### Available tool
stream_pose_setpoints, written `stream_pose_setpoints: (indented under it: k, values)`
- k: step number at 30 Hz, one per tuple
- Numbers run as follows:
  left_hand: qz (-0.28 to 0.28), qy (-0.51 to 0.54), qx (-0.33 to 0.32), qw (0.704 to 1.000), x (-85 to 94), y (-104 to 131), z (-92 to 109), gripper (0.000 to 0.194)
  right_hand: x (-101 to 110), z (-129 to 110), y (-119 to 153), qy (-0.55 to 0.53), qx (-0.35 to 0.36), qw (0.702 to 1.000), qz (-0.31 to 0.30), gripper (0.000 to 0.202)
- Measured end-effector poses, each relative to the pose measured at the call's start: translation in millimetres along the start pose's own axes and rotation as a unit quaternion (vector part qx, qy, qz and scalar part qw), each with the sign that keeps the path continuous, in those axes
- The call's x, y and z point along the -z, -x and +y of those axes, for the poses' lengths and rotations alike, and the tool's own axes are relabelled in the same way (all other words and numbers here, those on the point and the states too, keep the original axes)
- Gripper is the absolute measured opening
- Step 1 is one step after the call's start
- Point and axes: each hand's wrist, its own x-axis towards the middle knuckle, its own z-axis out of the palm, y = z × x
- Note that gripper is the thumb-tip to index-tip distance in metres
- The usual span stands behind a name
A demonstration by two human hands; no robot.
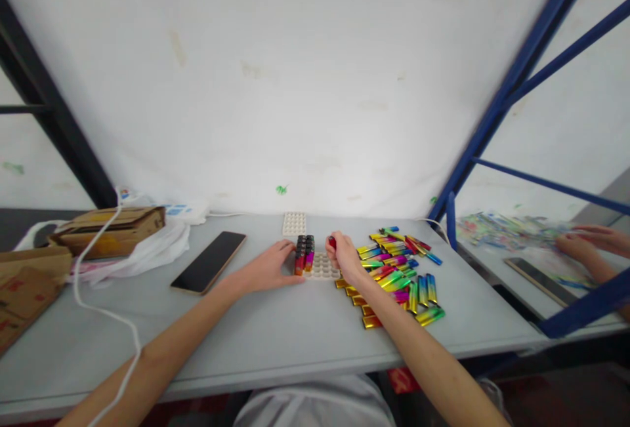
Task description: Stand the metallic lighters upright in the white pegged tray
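Upright black-topped lighters (304, 253) with shiny red, purple and gold bodies stand close together in the left part of a pale tray with round hollows (322, 265). My left hand (273, 266) lies at their left side with thumb and fingers spread, the thumb by the tray's front edge. Above the tray's right end, my right hand (343, 258) is closed around a lighter (332, 242); only its dark red end shows. Right of that hand, partly hidden by my forearm, is a loose pile of shiny rainbow-coloured lighter bodies (394, 276).
A second pale tray (294, 223) lies by the wall. To the left are a phone (209, 263), a white plastic bag (167, 250), cardboard boxes (113, 227) and a white cable (105, 309). A blue metal frame (492, 125) stands right; beyond it, another person's hands (585, 243) are by plastic-wrapped items.
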Motion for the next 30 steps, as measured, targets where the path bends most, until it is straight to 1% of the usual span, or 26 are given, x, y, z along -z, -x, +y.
stream_pose_setpoints:
  k: [3, 5, 7, 9, 11, 13, 15, 17, 19, 21, 25, 30]
  values:
    - [-0.006, -0.006, -0.006, 1.0, -0.4, 0, -1, 0.065, 2, 1, 0, -0.003, 0.004, 1.0, -0.003, 0.039]
    - [-0.01, -0.01, -0.007, 1.0, 0.0, 0, -1, 0.066, 3, 3, -2, -0.005, 0.006, 1.0, 0.003, 0.044]
    - [-0.012, -0.009, -0.007, 1.0, 0.8, -1, 0, 0.067, 5, 5, -5, 0.0, 0.022, 1.0, -0.008, 0.052]
    - [-0.011, -0.007, -0.007, 1.0, 1.6, -1, 1, 0.065, 7, 7, -7, 0.019, 0.073, 0.997, -0.032, 0.058]
    - [-0.007, -0.004, -0.006, 1.0, 1.8, 0, 1, 0.063, 10, 6, -6, 0.057, 0.146, 0.986, -0.052, 0.058]
    - [-0.003, 0.002, -0.007, 1.0, 1.4, 0, 1, 0.062, 11, 4, -4, 0.115, 0.213, 0.968, -0.059, 0.052]
    - [0.0, 0.01, -0.008, 1.0, 0.8, 0, 1, 0.063, 13, 0, 1, 0.172, 0.265, 0.947, -0.059, 0.044]
    - [0.001, 0.013, -0.011, 1.0, 0.4, 0, 1, 0.063, 13, -5, 7, 0.21, 0.31, 0.925, -0.06, 0.038]
    - [-0.001, 0.013, -0.011, 1.0, 0.5, 0, 1, 0.062, 13, -8, 12, 0.247, 0.336, 0.907, -0.066, 0.033]
    - [-0.002, 0.014, -0.011, 1.0, 0.9, 0, 1, 0.061, 14, -10, 16, 0.286, 0.337, 0.894, -0.074, 0.03]
    - [-0.002, 0.017, -0.015, 1.0, 0.4, 1, -1, 0.061, 17, -7, 17, 0.332, 0.303, 0.888, -0.095, 0.029]
    - [0.004, 0.024, -0.025, 0.999, -1.1, 1, -3, 0.063, 20, 0, 12, 0.369, 0.27, 0.872, -0.172, 0.028]
